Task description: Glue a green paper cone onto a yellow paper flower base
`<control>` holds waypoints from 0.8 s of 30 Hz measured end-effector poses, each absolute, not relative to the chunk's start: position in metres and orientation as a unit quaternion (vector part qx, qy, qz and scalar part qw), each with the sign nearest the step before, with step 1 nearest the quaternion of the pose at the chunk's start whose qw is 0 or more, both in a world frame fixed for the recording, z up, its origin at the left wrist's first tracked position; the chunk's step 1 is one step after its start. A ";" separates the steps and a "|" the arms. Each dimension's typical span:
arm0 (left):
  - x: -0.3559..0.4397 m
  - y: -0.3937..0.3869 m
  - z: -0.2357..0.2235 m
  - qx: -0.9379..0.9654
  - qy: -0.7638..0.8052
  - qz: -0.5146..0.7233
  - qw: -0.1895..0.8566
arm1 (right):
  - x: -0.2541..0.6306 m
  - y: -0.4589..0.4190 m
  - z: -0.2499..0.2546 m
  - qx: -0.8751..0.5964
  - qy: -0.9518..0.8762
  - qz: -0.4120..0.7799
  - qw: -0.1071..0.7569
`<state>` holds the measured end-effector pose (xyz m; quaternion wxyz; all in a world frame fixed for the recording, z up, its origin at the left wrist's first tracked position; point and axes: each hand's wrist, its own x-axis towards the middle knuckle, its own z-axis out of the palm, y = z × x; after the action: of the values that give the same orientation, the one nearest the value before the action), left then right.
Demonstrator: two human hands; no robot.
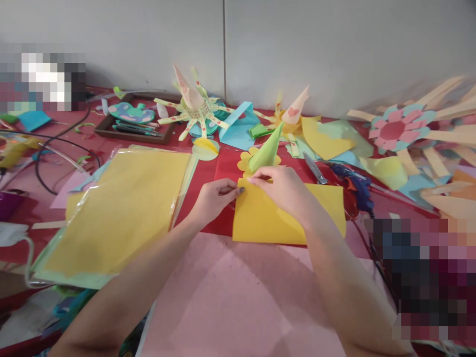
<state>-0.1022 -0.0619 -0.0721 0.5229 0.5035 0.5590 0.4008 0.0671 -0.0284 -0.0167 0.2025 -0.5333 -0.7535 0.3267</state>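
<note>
A yellow sheet of paper (275, 218), perhaps folded, lies at the middle of the red work surface. My left hand (215, 198) pinches its upper left corner between thumb and fingers. At the top edge, close to that corner, my right hand (284, 191) has its fingertips pressed together on the paper; the palm and forearm cover part of the sheet. Just behind my right hand stands a green paper cone (267, 148) with a yellow scalloped paper flower (245, 161) around its base.
Yellow sheets in a clear sleeve (145, 198) lie left. Behind are a brown tray (137, 134), paper cone crafts (195, 104) and blue paper (240, 126). A utility knife (315, 168) and a blue glue gun (353, 186) lie right; cords cross both sides.
</note>
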 end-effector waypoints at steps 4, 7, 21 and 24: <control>-0.103 -0.062 -0.075 0.516 0.568 0.393 0.506 | 0.065 -0.029 -0.020 -0.525 -0.752 0.341 0.207; -0.103 -0.062 -0.075 0.529 0.573 0.380 0.498 | 0.064 -0.029 -0.024 -0.509 -0.765 0.327 0.221; -0.104 -0.061 -0.071 0.539 0.532 0.371 0.538 | 0.062 -0.029 -0.022 -0.531 -0.752 0.336 0.199; -0.104 -0.061 -0.070 0.530 0.536 0.372 0.542 | 0.062 -0.029 -0.021 -0.527 -0.752 0.342 0.198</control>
<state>-0.1036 -0.0611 -0.0701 0.5420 0.5297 0.5358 0.3722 0.0622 -0.0290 -0.0214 0.1980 -0.5274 -0.7523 0.3415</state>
